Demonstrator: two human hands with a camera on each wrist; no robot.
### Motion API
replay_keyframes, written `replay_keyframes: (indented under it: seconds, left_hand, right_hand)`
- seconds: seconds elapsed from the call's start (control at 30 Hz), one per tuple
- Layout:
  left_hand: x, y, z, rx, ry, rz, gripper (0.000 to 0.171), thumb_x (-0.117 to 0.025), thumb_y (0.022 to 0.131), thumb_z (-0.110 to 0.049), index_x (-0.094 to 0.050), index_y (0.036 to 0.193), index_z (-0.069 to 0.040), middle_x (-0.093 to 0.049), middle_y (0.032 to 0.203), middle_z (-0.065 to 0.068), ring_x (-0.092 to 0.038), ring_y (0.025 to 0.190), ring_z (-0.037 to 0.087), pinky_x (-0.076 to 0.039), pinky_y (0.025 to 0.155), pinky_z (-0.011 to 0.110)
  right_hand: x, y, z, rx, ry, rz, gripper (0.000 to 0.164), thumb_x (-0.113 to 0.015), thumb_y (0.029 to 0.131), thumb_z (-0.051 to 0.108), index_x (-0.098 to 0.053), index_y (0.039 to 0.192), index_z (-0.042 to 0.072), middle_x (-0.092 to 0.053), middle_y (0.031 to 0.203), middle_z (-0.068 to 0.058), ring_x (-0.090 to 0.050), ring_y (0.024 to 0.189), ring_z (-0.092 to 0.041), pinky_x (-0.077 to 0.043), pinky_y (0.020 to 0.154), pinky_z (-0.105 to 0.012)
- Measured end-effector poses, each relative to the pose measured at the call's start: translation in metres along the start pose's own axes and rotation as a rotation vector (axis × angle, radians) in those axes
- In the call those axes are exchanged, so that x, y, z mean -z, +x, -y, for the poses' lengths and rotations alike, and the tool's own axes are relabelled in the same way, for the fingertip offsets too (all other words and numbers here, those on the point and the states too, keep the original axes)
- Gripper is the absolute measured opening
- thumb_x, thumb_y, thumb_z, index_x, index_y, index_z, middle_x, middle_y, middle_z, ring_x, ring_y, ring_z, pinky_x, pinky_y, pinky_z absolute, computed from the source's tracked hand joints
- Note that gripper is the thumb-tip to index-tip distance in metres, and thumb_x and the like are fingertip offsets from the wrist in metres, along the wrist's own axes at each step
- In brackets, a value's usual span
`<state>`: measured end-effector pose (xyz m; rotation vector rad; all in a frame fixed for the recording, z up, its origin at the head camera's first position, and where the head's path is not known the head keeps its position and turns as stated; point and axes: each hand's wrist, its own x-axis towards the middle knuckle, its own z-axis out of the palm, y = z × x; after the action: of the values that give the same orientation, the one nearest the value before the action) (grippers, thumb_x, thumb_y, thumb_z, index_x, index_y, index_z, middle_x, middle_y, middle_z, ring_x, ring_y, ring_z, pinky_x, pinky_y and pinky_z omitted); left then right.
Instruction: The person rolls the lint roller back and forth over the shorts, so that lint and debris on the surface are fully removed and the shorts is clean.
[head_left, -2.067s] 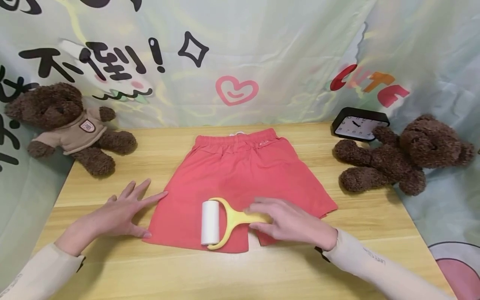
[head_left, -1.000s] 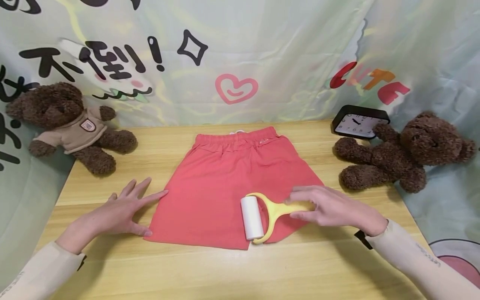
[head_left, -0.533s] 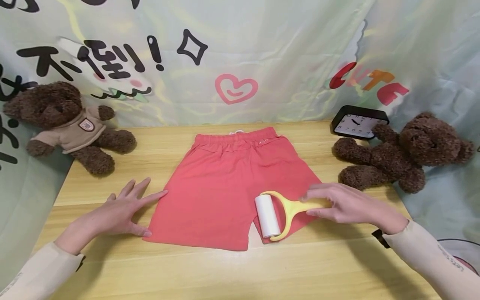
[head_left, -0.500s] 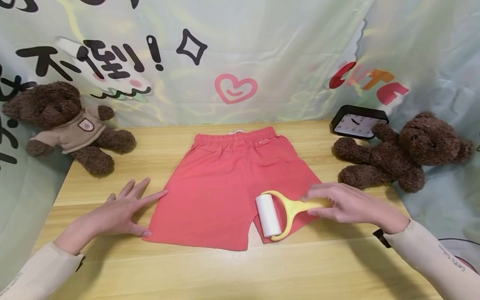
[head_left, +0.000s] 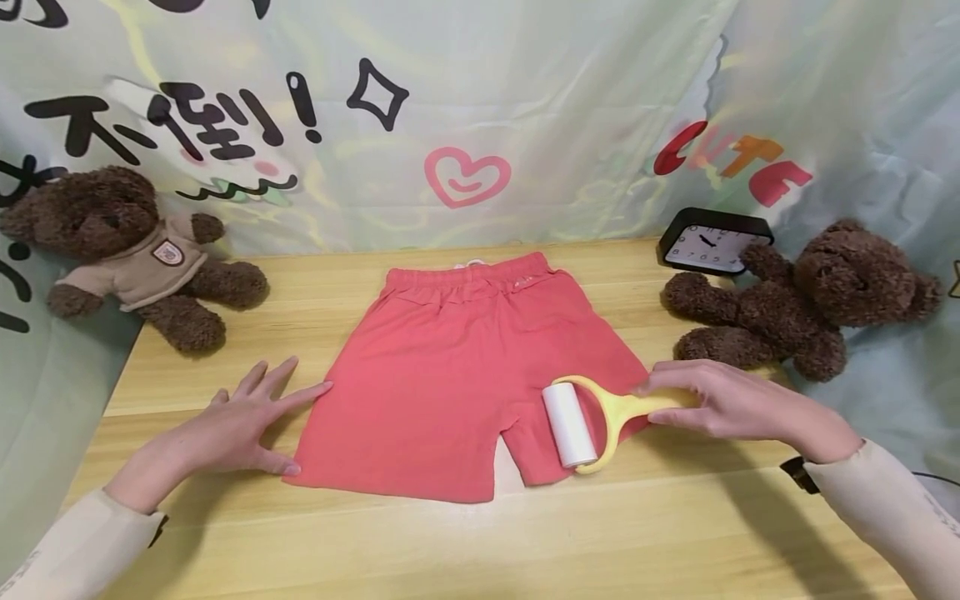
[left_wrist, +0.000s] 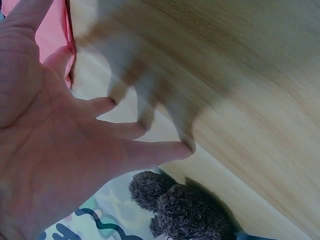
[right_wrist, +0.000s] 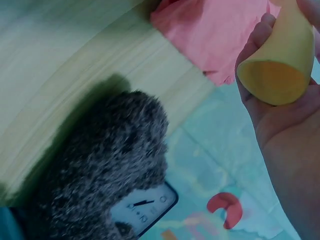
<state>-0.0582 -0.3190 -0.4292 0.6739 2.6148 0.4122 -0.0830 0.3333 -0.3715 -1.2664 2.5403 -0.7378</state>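
Note:
Red shorts lie spread on the wooden table, waistband toward the back curtain. My left hand has its fingers spread, with thumb and index fingertip touching the left edge of the shorts; the left wrist view shows its open palm. In my right hand is the yellow handle of a lint roller. Its white roll rests over the right leg of the shorts, near the hem. The hollow handle end shows against the palm in the right wrist view.
A brown teddy bear in a beige top sits at the back left. At the right, another bear lies beside a black-framed clock. A printed curtain hangs along the table's back edge.
My right hand has moved the lint roller rightward, from the left leg of the shorts across to the right leg. The left hand has stayed at the shorts' left edge.

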Motion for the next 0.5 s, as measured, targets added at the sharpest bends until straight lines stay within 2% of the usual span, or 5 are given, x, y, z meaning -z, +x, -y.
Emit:
replay_keyframes:
  seconds: [0.13,0.3,0.4,0.5]
  left_hand:
    - [0.000,0.001,0.000,-0.005,0.005,-0.005,0.108,-0.083,0.080,-0.072,-0.036,0.172,-0.039,-0.010,0.176,0.031,-0.016,0.151,0.072,-0.029,0.091,0.096]
    - [0.000,0.001,0.000,-0.011,0.014,-0.002,0.109,-0.084,0.080,-0.071,-0.036,0.172,-0.038,-0.010,0.176,0.032,-0.016,0.150,0.073,-0.029,0.090,0.096]
    - [0.000,0.001,0.000,-0.011,0.013,0.001,0.110,-0.084,0.080,-0.071,-0.036,0.172,-0.037,-0.010,0.176,0.032,-0.016,0.149,0.074,-0.029,0.090,0.097]
    - [0.001,0.000,-0.001,-0.011,0.003,0.000,0.109,-0.084,0.080,-0.071,-0.037,0.172,-0.036,-0.010,0.176,0.032,-0.017,0.149,0.074,-0.028,0.090,0.097]
  right_hand:
    - [0.003,-0.009,-0.003,-0.039,0.051,-0.002,0.039,-0.087,0.095,0.010,-0.076,0.128,0.029,-0.072,0.116,0.013,-0.064,0.092,-0.005,-0.052,0.073,-0.025]
    - [0.003,-0.024,-0.004,-0.135,0.122,-0.009,0.033,-0.084,0.098,0.009,-0.076,0.123,0.030,-0.070,0.108,0.013,-0.054,0.075,0.000,-0.048,0.061,-0.025]
    - [0.003,-0.033,-0.004,-0.170,0.106,-0.024,0.034,-0.084,0.098,0.008,-0.077,0.123,0.030,-0.071,0.110,0.013,-0.053,0.073,0.001,-0.047,0.061,-0.024]
    - [0.004,-0.040,-0.005,-0.167,0.054,-0.059,0.040,-0.087,0.093,0.005,-0.078,0.124,0.029,-0.073,0.115,0.014,-0.058,0.082,0.000,-0.046,0.066,-0.023]
